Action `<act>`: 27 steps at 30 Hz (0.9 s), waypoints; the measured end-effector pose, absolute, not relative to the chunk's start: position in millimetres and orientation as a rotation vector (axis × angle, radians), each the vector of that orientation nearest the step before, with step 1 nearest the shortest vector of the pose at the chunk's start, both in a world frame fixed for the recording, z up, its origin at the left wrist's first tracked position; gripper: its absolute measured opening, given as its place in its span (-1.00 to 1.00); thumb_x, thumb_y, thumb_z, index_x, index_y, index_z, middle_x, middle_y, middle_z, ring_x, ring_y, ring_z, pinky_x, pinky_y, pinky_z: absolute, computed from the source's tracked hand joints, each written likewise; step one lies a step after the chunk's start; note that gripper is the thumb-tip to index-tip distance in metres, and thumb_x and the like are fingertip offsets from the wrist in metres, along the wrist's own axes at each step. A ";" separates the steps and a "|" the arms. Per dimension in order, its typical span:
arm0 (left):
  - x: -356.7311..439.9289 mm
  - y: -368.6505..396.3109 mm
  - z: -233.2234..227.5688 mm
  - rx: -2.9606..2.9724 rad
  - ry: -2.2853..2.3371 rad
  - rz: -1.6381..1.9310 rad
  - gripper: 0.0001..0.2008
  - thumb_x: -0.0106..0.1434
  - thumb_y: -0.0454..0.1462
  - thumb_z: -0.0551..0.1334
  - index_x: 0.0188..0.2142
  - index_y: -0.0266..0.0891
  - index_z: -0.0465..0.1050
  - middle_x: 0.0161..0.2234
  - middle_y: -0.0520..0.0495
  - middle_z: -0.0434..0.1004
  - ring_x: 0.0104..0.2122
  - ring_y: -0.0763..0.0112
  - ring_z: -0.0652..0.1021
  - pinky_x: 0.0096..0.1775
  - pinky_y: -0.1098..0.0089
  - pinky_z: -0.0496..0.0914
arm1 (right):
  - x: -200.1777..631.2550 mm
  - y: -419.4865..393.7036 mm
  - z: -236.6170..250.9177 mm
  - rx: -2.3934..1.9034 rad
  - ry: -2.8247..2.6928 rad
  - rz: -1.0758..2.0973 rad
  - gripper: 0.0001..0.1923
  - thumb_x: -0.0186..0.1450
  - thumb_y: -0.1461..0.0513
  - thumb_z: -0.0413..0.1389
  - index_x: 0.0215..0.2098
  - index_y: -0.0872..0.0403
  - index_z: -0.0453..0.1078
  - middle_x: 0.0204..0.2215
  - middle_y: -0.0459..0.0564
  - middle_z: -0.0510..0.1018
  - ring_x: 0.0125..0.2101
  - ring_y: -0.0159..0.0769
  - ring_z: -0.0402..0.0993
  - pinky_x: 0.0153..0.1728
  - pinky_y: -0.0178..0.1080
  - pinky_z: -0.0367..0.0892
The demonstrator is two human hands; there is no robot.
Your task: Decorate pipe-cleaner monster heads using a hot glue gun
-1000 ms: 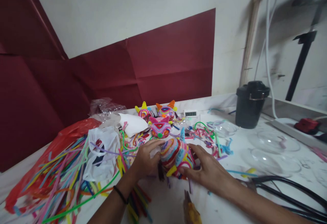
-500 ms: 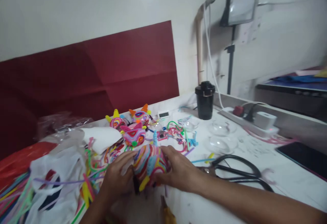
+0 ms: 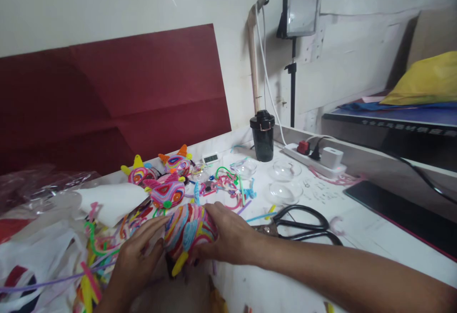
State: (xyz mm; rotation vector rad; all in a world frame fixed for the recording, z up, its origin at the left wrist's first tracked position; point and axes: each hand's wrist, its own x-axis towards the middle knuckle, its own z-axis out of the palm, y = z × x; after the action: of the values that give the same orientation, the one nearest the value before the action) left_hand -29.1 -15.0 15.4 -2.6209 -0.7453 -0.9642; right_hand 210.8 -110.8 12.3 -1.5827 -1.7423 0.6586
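A round craft figure (image 3: 185,231), covered in coloured pipe cleaners with blue and yellow pieces sticking out, is between my two hands low in the view. My right hand (image 3: 226,232) grips its right side, thumb in front and fingers over the top. On the other side my left hand (image 3: 141,256) lies with its fingers against the figure's left edge. Just behind stands a pink animal-like figure (image 3: 167,191) of the same make. Two more figures, one with orange ears (image 3: 176,163) and one with yellow ears (image 3: 141,172), stand farther back.
Black-handled scissors (image 3: 303,225) lie right of my right hand. Behind them are clear plastic domes (image 3: 285,191), a dark lidded cup (image 3: 263,136) and a power strip (image 3: 317,158). A phone (image 3: 403,217) lies at right. Pipe cleaners (image 3: 93,279) and plastic bags (image 3: 39,256) crowd the left.
The view has turned to the right, so everything sits farther left in it. Both hands stay on the round figure, which looks much the same in its tilt.
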 end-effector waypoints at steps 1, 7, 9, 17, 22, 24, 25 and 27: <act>-29.1 -15.5 15.5 -2.630 -0.752 -0.967 -0.69 0.22 -0.23 0.12 -0.07 -0.17 0.50 -0.14 -0.09 0.63 -0.16 0.25 0.62 -0.17 0.35 0.55 | 211.0 -111.4 13.3 -1.583 -1.743 0.659 -0.33 -0.03 -0.09 0.28 -0.04 -0.01 0.30 -0.17 -0.01 0.37 -0.16 -0.12 0.37 -0.21 -0.16 0.26; -28.1 -17.9 14.4 -2.583 -0.765 -0.988 -0.68 0.25 -0.17 0.12 -0.07 -0.19 0.50 -0.15 -0.12 0.63 -0.17 0.22 0.63 -0.20 0.34 0.56 | 211.0 -112.8 17.0 -1.598 -1.741 0.669 -0.38 -0.01 -0.06 0.28 -0.05 -0.02 0.31 -0.19 -0.02 0.37 -0.17 -0.15 0.37 -0.22 -0.18 0.25; -27.8 -18.3 13.4 -2.584 -0.774 -0.975 -0.67 0.26 -0.18 0.10 -0.07 -0.22 0.50 -0.15 -0.14 0.63 -0.16 0.22 0.62 -0.18 0.33 0.55 | 211.1 -112.8 16.4 -1.598 -1.739 0.659 -0.40 0.00 -0.07 0.27 -0.07 -0.02 0.31 -0.20 -0.03 0.37 -0.19 -0.15 0.37 -0.24 -0.18 0.25; -25.7 -27.1 11.0 -2.674 -0.995 -0.981 -0.63 0.22 -0.25 0.10 -0.01 -0.26 0.48 -0.06 -0.18 0.58 -0.07 0.19 0.57 -0.04 0.24 0.48 | 209.5 -113.7 12.0 -1.563 -1.733 0.654 -0.43 0.05 0.00 0.26 -0.02 0.01 0.31 -0.18 -0.02 0.38 -0.20 -0.21 0.37 -0.21 -0.22 0.26; -23.1 -35.7 16.3 -2.749 -1.129 -1.039 -0.59 0.19 -0.34 0.08 0.02 -0.23 0.45 -0.01 -0.15 0.55 -0.01 0.24 0.53 0.04 0.23 0.41 | 209.0 -111.1 5.9 -1.536 -1.763 0.656 -0.41 0.11 0.03 0.21 0.06 0.05 0.28 -0.18 0.02 0.39 -0.19 -0.19 0.37 -0.18 -0.19 0.27; -22.8 -38.1 18.0 -2.772 -1.164 -1.070 -0.59 0.20 -0.34 0.07 0.03 -0.24 0.45 -0.01 -0.15 0.55 0.00 0.24 0.52 0.05 0.23 0.40 | 209.7 -110.2 3.1 -1.528 -1.774 0.663 -0.37 0.11 0.01 0.20 0.09 0.06 0.25 -0.14 0.04 0.39 -0.17 -0.17 0.37 -0.17 -0.17 0.28; -22.8 -38.9 18.5 -2.782 -1.169 -1.091 -0.60 0.21 -0.34 0.06 0.02 -0.25 0.46 -0.01 -0.16 0.55 0.00 0.24 0.52 0.05 0.24 0.39 | 210.1 -110.1 2.0 -1.527 -1.777 0.665 -0.35 0.11 -0.01 0.19 0.10 0.07 0.24 -0.12 0.05 0.38 -0.16 -0.16 0.38 -0.17 -0.17 0.28; -23.0 -40.1 18.7 -2.803 -1.186 -1.133 -0.61 0.24 -0.32 0.05 0.01 -0.27 0.47 -0.01 -0.17 0.54 0.01 0.24 0.51 0.07 0.24 0.38 | 210.9 -110.3 0.4 -1.519 -1.782 0.673 -0.34 0.13 -0.02 0.18 0.12 0.07 0.22 -0.10 0.06 0.38 -0.15 -0.15 0.38 -0.16 -0.16 0.29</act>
State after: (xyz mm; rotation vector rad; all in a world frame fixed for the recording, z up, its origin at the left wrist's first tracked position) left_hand -23.0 -40.1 18.7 -2.8029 -1.1859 -1.1326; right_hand 210.9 -110.3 0.4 -1.5192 -1.7816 0.6729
